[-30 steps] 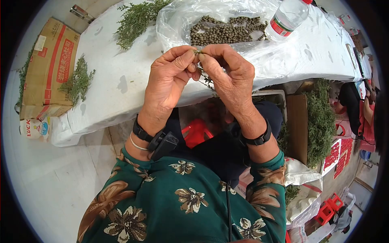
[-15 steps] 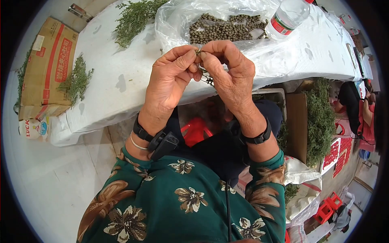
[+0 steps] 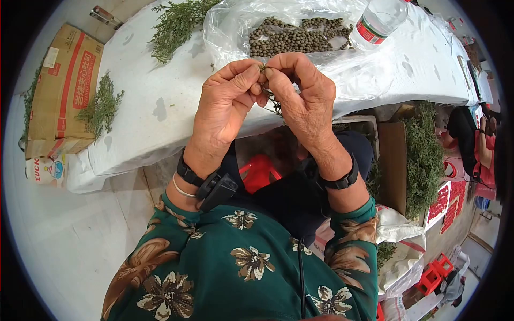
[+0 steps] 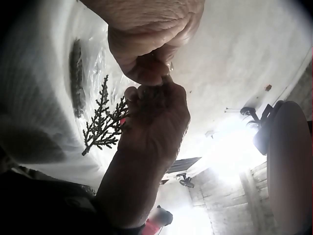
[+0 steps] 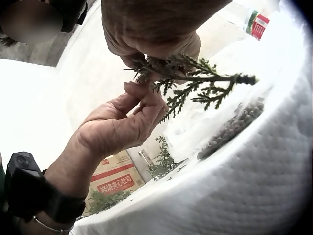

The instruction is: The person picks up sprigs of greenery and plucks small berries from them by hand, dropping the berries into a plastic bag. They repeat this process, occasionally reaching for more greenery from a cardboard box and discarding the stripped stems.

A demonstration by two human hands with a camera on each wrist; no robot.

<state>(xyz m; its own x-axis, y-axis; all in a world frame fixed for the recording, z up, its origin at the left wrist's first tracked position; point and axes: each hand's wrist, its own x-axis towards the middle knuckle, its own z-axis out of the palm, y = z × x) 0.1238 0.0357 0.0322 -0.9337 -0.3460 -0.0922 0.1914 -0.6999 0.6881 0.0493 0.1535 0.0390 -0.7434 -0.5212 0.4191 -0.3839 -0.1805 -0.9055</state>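
Both hands meet above the table's near edge, fingertips almost touching. The left hand [image 3: 225, 104] pinches at a small greenish bit [image 3: 262, 68] between thumb and forefinger. Opposite it, the right hand [image 3: 305, 101] pinches the same spot with thumb and forefinger. A green conifer sprig [image 5: 195, 81] juts from under the right hand [image 5: 151, 29] in the right wrist view, its thick stem end pointing away from the fingers; the left hand [image 5: 120, 122] is below. Behind the hands, many small round brown-green pellets [image 3: 294, 40] lie on a clear plastic bag [image 3: 227, 32].
A water bottle [image 3: 379, 22] stands right of the pellets. Conifer sprigs [image 3: 179, 29] lie at the back left, others by a cardboard box [image 3: 67, 85]. Right of the knees are an upright cardboard panel [image 3: 392, 166] and more greenery [image 3: 423, 160]. A red stool [image 3: 259, 174] is below.
The hands stay nearly in place, with slight finger shifts around the small bit. The view has moved a little, and a person at the far right has shifted an arm.
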